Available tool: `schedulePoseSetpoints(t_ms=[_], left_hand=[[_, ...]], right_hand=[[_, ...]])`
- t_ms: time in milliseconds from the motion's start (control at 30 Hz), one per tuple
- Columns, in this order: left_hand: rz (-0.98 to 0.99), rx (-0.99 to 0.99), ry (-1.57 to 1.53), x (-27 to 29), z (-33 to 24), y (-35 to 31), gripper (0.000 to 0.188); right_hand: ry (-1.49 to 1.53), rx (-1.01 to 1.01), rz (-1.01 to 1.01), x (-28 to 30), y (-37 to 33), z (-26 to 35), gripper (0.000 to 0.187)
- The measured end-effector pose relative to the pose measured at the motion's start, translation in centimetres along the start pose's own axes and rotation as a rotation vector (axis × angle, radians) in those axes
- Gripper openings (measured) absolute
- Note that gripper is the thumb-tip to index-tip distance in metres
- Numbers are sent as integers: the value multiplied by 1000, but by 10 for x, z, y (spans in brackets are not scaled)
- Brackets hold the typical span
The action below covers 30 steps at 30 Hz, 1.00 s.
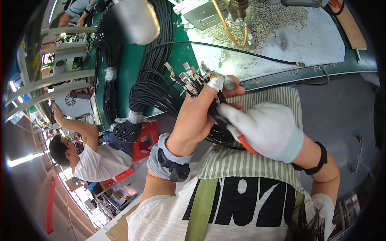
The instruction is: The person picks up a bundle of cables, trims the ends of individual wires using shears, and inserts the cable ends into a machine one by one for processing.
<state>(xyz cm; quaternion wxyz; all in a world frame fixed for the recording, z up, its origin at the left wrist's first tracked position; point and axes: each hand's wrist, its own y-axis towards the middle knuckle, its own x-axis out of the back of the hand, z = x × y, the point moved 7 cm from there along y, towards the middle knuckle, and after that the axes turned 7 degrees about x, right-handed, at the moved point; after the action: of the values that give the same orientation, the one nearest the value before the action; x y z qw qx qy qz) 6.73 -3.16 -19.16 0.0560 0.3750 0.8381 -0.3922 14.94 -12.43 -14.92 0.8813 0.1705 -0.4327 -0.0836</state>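
Head view shows the left hand point(193, 118) closed round a black cable bundle point(219, 135), apparently already gathered, the gloved right hand point(265, 128) curled on an orange-handled tool point(247, 145), and one cable point(241, 50) across the surface point(128, 64) seemingly left ungathered.

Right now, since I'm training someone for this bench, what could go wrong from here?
The orange-handled tool in the gloved right hand is close to the left hand, so a slip might nick a finger or the held black cables. The exposed connectors fanned out above that hand could knock together and bend. The single cable's plug lies near scattered metal bits, which might get into it.
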Motion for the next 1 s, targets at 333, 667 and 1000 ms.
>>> schedulePoseSetpoints(t_ms=[333, 667, 1000], left_hand=[[105, 76, -88, -7, 4, 6, 41], [209, -76, 326, -50, -9, 2, 17], [88, -29, 370, -41, -7, 0, 6]], right_hand=[[-33, 204, -9, -7, 3, -1, 18], [-89, -231, -377, 60, -12, -33, 13], [132, -322, -344, 69, -24, -46, 18]])
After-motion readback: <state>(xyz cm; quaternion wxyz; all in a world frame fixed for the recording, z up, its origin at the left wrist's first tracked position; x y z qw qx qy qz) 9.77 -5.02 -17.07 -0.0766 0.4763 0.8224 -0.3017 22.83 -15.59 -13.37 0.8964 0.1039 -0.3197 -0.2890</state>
